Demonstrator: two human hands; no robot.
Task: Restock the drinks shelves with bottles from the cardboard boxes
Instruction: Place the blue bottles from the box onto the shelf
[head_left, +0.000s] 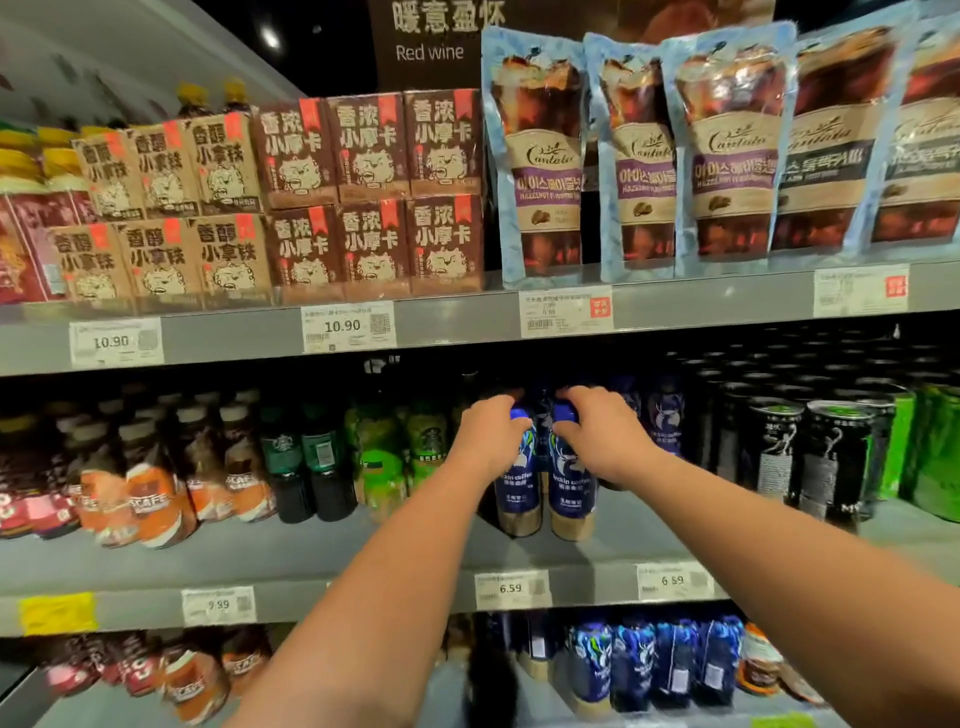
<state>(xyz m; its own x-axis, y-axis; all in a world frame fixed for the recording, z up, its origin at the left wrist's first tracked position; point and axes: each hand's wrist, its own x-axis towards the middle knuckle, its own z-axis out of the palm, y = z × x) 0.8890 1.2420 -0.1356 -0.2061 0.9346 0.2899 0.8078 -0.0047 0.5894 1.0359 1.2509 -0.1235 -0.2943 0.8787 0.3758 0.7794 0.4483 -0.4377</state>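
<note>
Two dark-blue coffee bottles with a white deer logo stand side by side on the middle shelf (649, 540). My left hand (491, 441) grips the top of the left bottle (517, 493). My right hand (602, 436) grips the top of the right bottle (571, 493). Both bottles are upright with their bases on the shelf. More blue bottles of the same kind (665, 415) stand behind and to the right. No cardboard box is in view.
Orange and green coffee bottles (291, 462) fill the shelf to the left, black cans (810, 452) to the right. Above are brown carton packs (374, 192) and blue pouches (727, 145). The lower shelf holds more blue bottles (654, 665).
</note>
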